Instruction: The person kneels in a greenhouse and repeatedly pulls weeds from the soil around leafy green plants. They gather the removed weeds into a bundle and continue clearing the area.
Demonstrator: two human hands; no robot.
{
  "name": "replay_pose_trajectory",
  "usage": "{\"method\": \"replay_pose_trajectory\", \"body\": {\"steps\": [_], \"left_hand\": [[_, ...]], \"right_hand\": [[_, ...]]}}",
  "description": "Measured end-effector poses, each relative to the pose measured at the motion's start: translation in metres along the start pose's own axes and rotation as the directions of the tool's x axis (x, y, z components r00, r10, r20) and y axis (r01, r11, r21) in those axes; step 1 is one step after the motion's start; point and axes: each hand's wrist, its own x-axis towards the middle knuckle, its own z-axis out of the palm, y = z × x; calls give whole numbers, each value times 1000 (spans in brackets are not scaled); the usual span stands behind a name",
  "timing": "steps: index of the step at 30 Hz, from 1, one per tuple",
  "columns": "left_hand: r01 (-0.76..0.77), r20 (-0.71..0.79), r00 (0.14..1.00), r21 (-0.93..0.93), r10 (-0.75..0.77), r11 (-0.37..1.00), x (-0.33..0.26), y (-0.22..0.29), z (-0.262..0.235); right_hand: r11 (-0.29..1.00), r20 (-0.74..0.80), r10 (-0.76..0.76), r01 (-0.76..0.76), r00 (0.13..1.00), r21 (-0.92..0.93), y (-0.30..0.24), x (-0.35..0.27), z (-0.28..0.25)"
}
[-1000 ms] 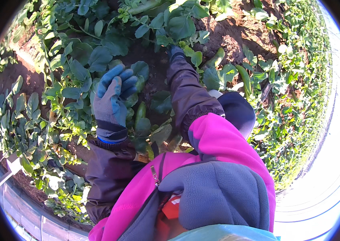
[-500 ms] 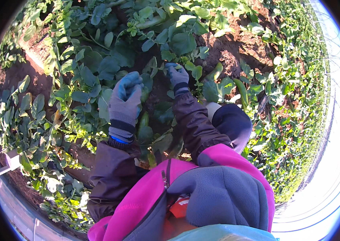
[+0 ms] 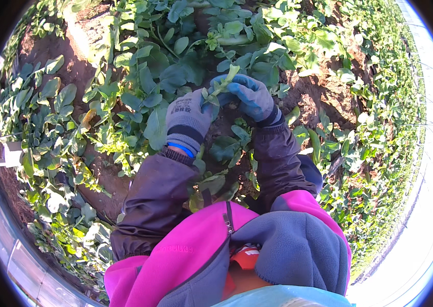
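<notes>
We see a leafy sprig (image 3: 225,85) between our gloved hands, above the plants (image 3: 173,77); our right hand's (image 3: 255,98) fingers curl closed around it, our left hand's (image 3: 190,113) grip is hidden.

In the head view, the gloved right hand (image 3: 252,97) at 1 o'clock grips a leafy green sprig (image 3: 221,88) at 12 o'clock, the gloved left hand (image 3: 188,115) at 11 o'clock touches its lower end, and a pink-and-grey jacket (image 3: 191,240) occupies 6 o'clock.
</notes>
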Motion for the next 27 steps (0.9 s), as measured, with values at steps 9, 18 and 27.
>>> {"method": "replay_pose_trajectory", "body": {"steps": [9, 18, 27], "left_hand": [[158, 39, 987, -357, -154, 921, -13, -3, -5], [297, 267, 921, -953, -284, 67, -24, -9, -31], [267, 273, 913, -962, -304, -62, -19, -12, -44]], "right_hand": [[272, -613, -235, -554, 754, -786, 81, 162, -149], [389, -740, -112, -657, 663, -647, 188, 242, -175], [-231, -111, -351, -200, 930, -952, 208, 274, -211]]}}
